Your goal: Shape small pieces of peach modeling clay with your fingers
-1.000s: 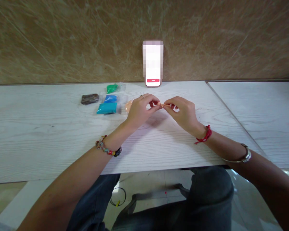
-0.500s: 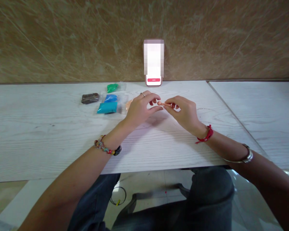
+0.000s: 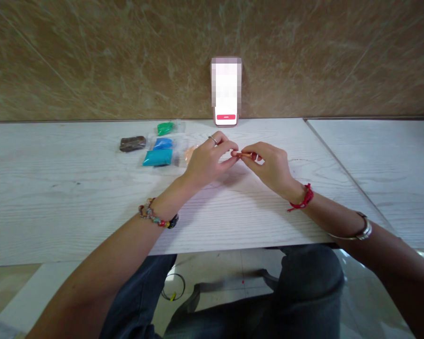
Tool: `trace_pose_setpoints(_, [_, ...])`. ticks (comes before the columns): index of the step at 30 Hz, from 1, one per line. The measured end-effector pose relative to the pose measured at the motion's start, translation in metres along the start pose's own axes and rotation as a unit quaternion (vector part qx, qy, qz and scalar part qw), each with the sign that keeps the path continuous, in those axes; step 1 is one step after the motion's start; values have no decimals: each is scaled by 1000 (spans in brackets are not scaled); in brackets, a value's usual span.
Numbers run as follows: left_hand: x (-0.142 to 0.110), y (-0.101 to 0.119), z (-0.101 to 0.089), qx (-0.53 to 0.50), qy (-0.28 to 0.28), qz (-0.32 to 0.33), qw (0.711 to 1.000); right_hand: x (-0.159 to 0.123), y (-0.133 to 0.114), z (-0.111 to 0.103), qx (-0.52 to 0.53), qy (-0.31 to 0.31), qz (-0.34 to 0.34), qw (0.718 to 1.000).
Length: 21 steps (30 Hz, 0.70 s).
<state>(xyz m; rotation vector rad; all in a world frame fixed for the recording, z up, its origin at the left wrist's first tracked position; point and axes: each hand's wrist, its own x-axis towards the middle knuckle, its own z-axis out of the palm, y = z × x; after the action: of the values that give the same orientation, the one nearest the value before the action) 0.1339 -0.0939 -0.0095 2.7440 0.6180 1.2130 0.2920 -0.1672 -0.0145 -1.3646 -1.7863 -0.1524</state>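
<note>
Facing you is a brown marbled wall (image 3: 92,56), crossed by pale veins and a few thin straight lines, its far right corner darker. It meets your desk (image 3: 74,212) along a narrow dark line. The desk is white with streaky wood grain, and on your right a seam (image 3: 351,178) slants across it toward you. Below its front edge you see a pale, glossy tiled floor (image 3: 229,268) catching bright glare (image 3: 343,254); at lower left, a white panel (image 3: 42,285). Soft shadows fall on the desk.

readable text: none | phone screen (image 3: 226,87): pixelated | red bar (image 3: 219,117): white mark (image 3: 226,117) too small to read
</note>
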Motion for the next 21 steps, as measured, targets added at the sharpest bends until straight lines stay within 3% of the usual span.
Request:
trace_pose_setpoints(7, [0,1,1,-20,-48,-20,998,-1,2,1,-8,-47,-6,999])
trace_pose_setpoints(21, [3,-6,-4,-53,-72,-14,996,3,6,-3,9,-76,-3,997])
